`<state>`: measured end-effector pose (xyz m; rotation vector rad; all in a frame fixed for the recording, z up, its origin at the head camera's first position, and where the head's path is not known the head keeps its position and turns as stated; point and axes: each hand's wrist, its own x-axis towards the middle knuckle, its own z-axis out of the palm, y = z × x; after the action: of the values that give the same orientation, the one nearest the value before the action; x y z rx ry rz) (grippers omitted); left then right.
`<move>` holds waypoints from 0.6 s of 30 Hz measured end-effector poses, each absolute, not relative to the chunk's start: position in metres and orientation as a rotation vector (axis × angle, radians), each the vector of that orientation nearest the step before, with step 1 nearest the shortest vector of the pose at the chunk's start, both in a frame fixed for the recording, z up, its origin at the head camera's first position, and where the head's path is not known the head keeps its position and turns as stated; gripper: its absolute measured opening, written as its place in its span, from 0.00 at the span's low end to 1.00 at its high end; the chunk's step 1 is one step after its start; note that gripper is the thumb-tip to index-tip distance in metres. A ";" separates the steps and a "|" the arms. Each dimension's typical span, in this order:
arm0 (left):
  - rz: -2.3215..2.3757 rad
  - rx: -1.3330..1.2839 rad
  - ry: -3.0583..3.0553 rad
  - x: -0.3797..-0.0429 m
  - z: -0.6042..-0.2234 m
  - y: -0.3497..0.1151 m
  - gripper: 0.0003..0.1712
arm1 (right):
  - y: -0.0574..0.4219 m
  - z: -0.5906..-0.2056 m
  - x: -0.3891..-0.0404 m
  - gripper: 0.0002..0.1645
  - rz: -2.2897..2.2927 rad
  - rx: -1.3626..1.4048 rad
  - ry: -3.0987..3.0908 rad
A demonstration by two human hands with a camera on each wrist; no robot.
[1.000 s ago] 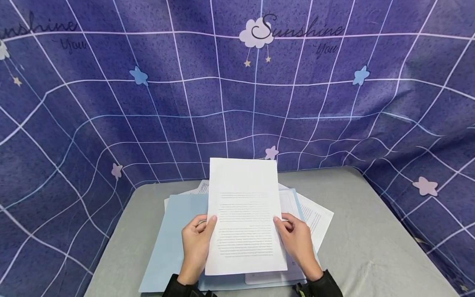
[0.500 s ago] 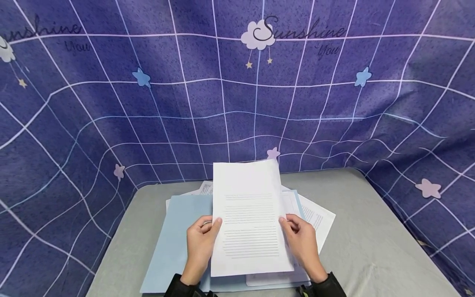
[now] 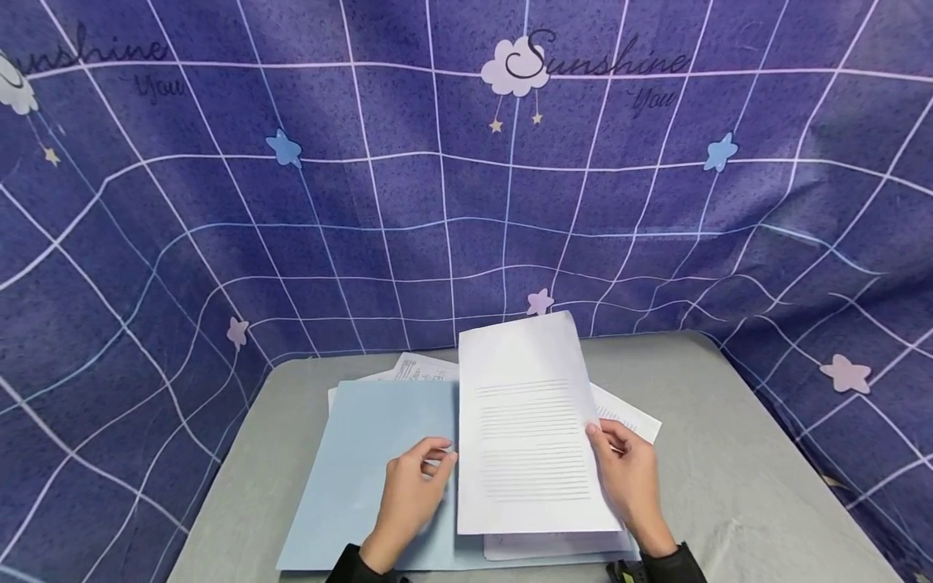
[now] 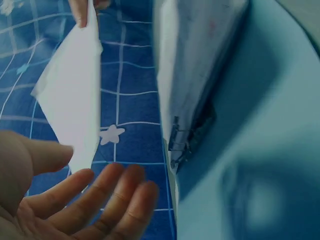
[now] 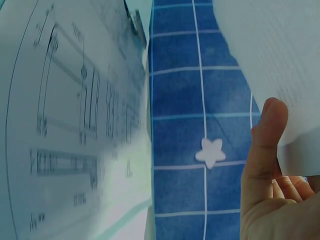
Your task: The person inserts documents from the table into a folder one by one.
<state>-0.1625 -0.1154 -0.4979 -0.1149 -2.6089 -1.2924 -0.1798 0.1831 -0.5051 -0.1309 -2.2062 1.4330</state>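
Observation:
My right hand [image 3: 628, 479] pinches a white printed sheet [image 3: 532, 445] at its right edge, thumb in front. The sheet stands tilted up, its top bending a little. My left hand [image 3: 410, 495] is just off the sheet's left edge; in the left wrist view its fingers [image 4: 100, 192] are spread and hold nothing. Below lies an opened light blue folder [image 3: 364, 461], its left cover bare. On its right side are papers [image 3: 557, 546], mostly hidden by the raised sheet. A metal clip [image 4: 181, 140] shows at the folder's inner side, and a line drawing [image 5: 75, 115] is the top page there.
Loose printed papers stick out from behind the folder, one at the back left [image 3: 428, 367] and another at the right [image 3: 628, 413]. All lie on a grey cloth-covered table [image 3: 736, 453]. A purple gridded curtain [image 3: 408, 194] hangs behind and at both sides.
The sheet, earlier held by both hands, has shifted right and turned slightly with the right hand. The left hand has let go of its edge, uncovering more of the folder's left cover.

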 end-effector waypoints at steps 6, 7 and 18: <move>-0.973 -0.251 -2.763 -0.153 -0.504 -0.110 0.21 | 0.202 -0.508 -0.178 0.09 1.369 -0.211 -2.245; -0.934 -0.275 -2.787 -0.152 -0.507 -0.110 0.24 | 0.205 -0.508 -0.178 0.09 1.358 -0.229 -2.253; -0.677 -0.501 -3.109 -0.139 -0.528 -0.108 0.43 | 0.228 -0.518 -0.174 0.14 1.322 -0.361 -2.330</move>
<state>-0.1391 -0.1082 -0.5275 -0.5009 -3.1090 -0.6769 -0.1740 0.2279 -0.5181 -0.3614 -2.3303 1.3217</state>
